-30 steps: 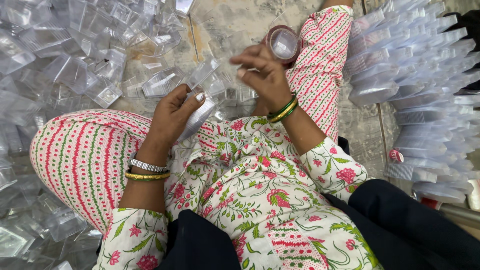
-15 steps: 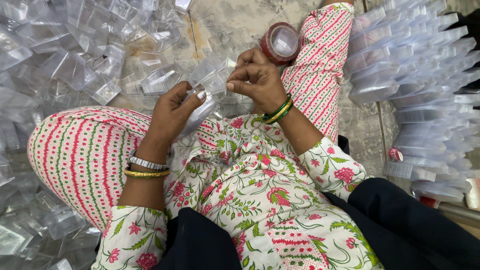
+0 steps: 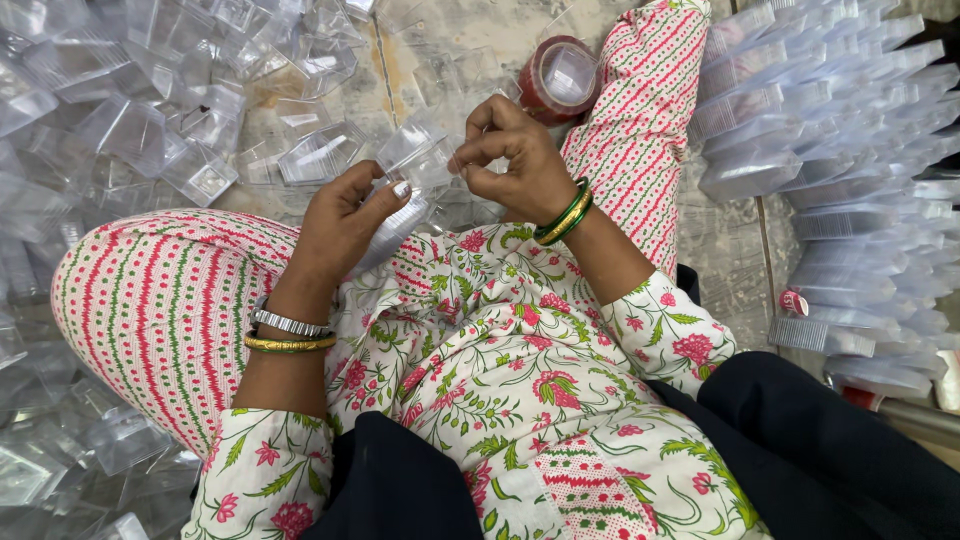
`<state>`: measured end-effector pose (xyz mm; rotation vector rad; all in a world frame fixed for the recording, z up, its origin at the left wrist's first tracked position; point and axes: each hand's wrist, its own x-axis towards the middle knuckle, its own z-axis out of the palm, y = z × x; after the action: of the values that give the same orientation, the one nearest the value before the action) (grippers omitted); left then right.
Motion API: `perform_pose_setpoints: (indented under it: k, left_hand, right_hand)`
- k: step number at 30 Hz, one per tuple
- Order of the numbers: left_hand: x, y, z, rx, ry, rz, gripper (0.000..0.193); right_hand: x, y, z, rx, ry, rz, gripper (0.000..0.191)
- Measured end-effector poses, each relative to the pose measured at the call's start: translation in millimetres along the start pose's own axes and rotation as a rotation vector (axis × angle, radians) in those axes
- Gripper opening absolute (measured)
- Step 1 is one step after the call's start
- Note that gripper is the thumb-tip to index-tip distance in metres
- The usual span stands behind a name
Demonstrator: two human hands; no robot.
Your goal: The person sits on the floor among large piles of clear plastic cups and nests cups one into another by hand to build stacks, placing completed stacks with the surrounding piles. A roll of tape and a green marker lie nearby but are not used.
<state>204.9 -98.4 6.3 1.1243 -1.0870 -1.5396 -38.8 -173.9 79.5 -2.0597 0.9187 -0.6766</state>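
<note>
Both hands meet above the lap in the head view. Left hand (image 3: 340, 225) grips a clear plastic box (image 3: 412, 165), thumb pressed on its side. Right hand (image 3: 512, 160) pinches closed at the box's upper edge. Loose clear boxes (image 3: 190, 110) litter the floor; a tape roll (image 3: 560, 78) lies just beyond.

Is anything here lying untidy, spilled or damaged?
Nothing looks damaged. Loose clear plastic boxes lie tumbled on the floor at left, while flat ones sit stacked at right. Left hand holds one box.
</note>
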Motion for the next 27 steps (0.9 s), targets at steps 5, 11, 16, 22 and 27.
perform_pose_setpoints:
  k: [5,11,16,22,27]
  left_hand:
    - [-0.4,3.6,1.6,-0.012,0.004,0.009,0.014]
    - [-1.3,10.6,2.0,-0.045,0.015,0.005,0.011]
    - [-0.8,11.1,1.6,-0.095,-0.002,-0.007,0.010]
    - [3.9,-9.0,-2.3,-0.108,0.027,0.007,0.012]
    - [4.2,-15.9,-5.9,-0.082,0.018,0.050,0.024]
  right_hand:
    - [-1.5,-2.2,6.0,-0.141,0.101,-0.072,0.012]
    - [-0.4,1.1,5.6,-0.069,0.198,-0.086,0.009]
    - [-2.1,7.0,2.6,0.029,0.180,-0.052,0.007]
    - [-3.4,16.6,-6.0,0.336,0.189,0.062,0.003]
    - [-6.2,32.7,-14.9,0.480,0.278,0.081,0.007]
